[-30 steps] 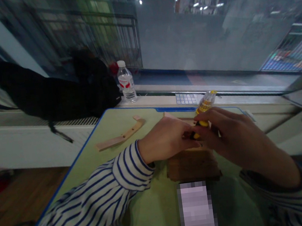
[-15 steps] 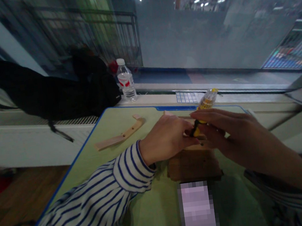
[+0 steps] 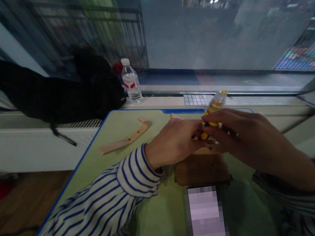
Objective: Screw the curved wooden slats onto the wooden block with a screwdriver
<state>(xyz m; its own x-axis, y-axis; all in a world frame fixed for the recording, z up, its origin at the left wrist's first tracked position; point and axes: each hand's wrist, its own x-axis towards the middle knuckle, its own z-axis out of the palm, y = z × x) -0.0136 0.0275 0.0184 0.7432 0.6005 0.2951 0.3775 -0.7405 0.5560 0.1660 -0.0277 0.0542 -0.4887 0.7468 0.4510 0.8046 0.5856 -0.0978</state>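
Note:
Both hands meet over the middle of the green desk (image 3: 100, 167). My right hand (image 3: 243, 138) is curled around a small screwdriver (image 3: 215, 107) with a yellow and clear handle that sticks up and away from my fingers. My left hand (image 3: 174, 142) is pinched closed beside the tool's lower end, on something too small to make out. Just under the hands lies a dark wooden block (image 3: 201, 170) with a paler wooden piece on top, mostly hidden by my fingers.
A curved pale wooden strip (image 3: 125, 139) with holes lies on the desk's left side. On the sill behind stand a clear water bottle (image 3: 130, 81) and a black bag (image 3: 57, 94). A window fills the background. The wooden floor (image 3: 15, 204) drops away to the left.
The fingers of my right hand have shifted around the screwdriver handle, closing over it again. My left hand and the wooden pieces have stayed put.

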